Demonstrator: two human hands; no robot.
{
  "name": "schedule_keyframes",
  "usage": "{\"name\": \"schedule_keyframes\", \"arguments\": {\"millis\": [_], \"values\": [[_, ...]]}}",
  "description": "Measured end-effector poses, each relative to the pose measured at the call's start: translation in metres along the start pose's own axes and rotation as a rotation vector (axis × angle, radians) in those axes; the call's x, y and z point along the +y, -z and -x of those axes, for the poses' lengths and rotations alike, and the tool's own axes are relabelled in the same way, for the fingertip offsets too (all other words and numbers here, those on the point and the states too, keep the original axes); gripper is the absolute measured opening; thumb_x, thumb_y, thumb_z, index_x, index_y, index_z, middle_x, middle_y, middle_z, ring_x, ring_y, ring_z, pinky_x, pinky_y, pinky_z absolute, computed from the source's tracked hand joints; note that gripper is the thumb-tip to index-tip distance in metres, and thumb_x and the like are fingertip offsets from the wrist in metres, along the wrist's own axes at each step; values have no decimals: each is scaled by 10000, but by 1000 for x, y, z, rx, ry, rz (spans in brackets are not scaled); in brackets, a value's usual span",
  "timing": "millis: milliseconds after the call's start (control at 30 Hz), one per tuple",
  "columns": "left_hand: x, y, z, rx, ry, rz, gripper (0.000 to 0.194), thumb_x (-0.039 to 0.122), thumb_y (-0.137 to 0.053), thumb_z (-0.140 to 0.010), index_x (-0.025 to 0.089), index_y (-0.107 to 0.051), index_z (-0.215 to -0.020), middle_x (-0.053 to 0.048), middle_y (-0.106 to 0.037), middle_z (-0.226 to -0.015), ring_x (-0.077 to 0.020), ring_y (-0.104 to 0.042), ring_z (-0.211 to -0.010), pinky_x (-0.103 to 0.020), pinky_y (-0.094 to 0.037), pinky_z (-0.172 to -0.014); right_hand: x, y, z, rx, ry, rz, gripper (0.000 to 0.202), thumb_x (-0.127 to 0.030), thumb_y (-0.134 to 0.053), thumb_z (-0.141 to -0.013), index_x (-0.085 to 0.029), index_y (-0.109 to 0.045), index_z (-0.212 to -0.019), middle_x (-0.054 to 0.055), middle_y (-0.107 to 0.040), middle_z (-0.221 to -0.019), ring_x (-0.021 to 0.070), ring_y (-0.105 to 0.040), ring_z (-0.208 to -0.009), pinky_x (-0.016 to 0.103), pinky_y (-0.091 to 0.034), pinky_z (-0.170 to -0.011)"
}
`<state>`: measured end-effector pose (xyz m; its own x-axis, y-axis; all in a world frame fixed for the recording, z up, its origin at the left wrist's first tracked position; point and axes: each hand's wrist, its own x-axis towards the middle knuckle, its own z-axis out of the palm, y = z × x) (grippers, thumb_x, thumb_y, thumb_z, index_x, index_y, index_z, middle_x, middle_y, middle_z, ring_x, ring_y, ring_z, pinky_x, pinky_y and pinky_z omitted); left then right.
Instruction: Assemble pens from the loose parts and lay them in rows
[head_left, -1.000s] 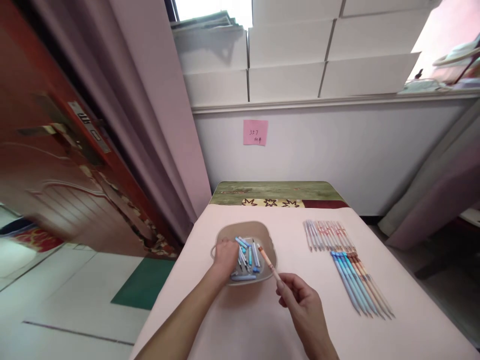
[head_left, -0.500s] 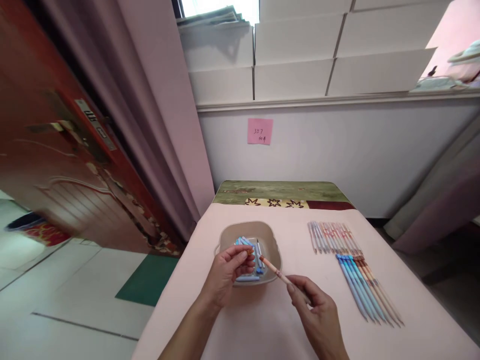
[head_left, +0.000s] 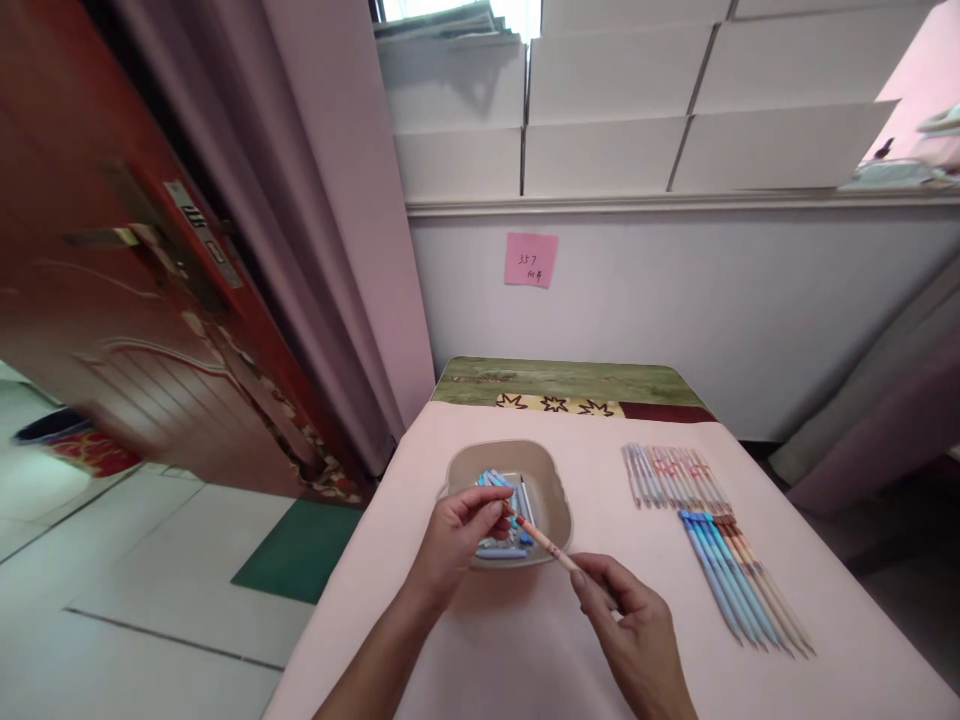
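Note:
Over the beige basin (head_left: pixel 559 490), my left hand (head_left: pixel 466 535) pinches a small brown-orange piece, mostly hidden by the fingers, at the upper end of a pen. My right hand (head_left: pixel 626 615) grips the lower part of that peach-coloured pen (head_left: pixel 553 549), which slants up to the left. Blue and white pen parts (head_left: pixel 501 552) lie inside the basin. To the right, a row of blue and peach pens (head_left: pixel 731 575) lies side by side on the pink tabletop (head_left: pixel 540 650), just below another row of grey and pink pens (head_left: pixel 675 477).
A green patterned strip (head_left: pixel 562 378) shows at the table's far end, against the white wall. A pink note (head_left: pixel 531 260) is stuck on that wall. At the left are a purple curtain (head_left: pixel 330 300) and a red door (head_left: pixel 150 330).
The pen's upper end has come up to my left fingertips, where a gap was before. The whole view has shifted slightly, with the scene a little further right.

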<state>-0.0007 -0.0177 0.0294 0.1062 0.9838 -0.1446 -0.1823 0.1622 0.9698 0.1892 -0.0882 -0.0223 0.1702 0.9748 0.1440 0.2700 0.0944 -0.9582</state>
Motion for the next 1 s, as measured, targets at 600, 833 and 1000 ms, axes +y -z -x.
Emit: {"name": "schedule_keyframes", "arguments": {"millis": [600, 833, 1000], "values": [[2, -22, 4, -116, -49, -168, 190, 310, -699, -720, 149, -649, -809, -54, -686, -699, -143, -610, -629, -239, -486, -606, -6, -2, 17, 3, 181, 379, 125, -306, -575, -823, -214, -625, -757, -11, -634, -660, 116, -581, -545, 192, -440, -530], [5, -44, 14, -116, -75, -180, 418, 375, -715, -698, 161, -612, -1042, -23, -647, -743, -146, -602, -651, -261, -499, -628, 8, 34, 29, 185, 159, 426, 204, -357, -525, -853, -198, -647, -814, 15, -651, -693, 128, -595, -589, 206, -450, -555], [-18, -27, 39, -134, 0, -265, 380, 433, -704, -684, 156, -660, -940, -38, -660, -722, -147, -580, -621, -261, -482, -588, 56, 121, 21, 437, -48, 593, 363, -521, -520, -810, -210, -686, -896, 37, -703, -775, 175, -635, -648, 253, -460, -589]]}}
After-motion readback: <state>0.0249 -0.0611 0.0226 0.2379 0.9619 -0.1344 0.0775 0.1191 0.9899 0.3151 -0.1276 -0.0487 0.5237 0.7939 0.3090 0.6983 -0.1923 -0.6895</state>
